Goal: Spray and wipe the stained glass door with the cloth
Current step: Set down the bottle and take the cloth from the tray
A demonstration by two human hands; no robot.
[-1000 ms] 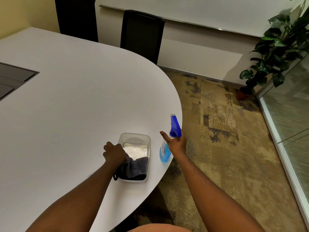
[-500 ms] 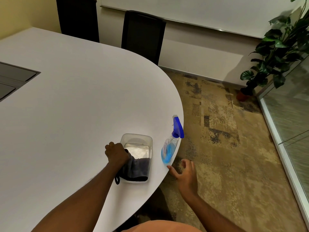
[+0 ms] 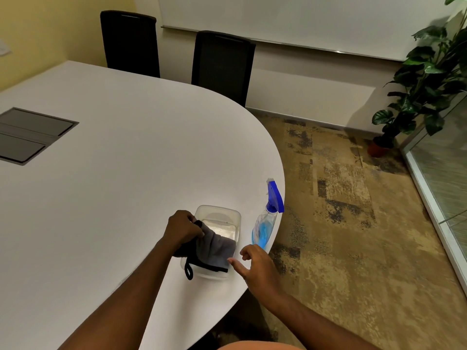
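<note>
My left hand (image 3: 182, 228): closed on the grey cloth (image 3: 212, 248); my fingers pinch its upper end at the near-left rim of the container
My right hand (image 3: 257, 267): empty, fingers loosely spread; forefinger pointing at the cloth's lower corner, just short of it; whether it touches I cannot tell
Cloth: draped half in the clear plastic container (image 3: 222, 218), half over its near edge; a dark loop hangs from it onto the table (image 3: 113, 173)
Spray bottle (image 3: 265, 224): upright on the table's rounded edge, just right of the container; blue trigger head, blue liquid low in the clear body; my right hand is near its base but apart
Glass door (image 3: 444, 173): far right, beyond the patterned carpet (image 3: 353, 223); a potted plant (image 3: 427, 79) beside it
</note>
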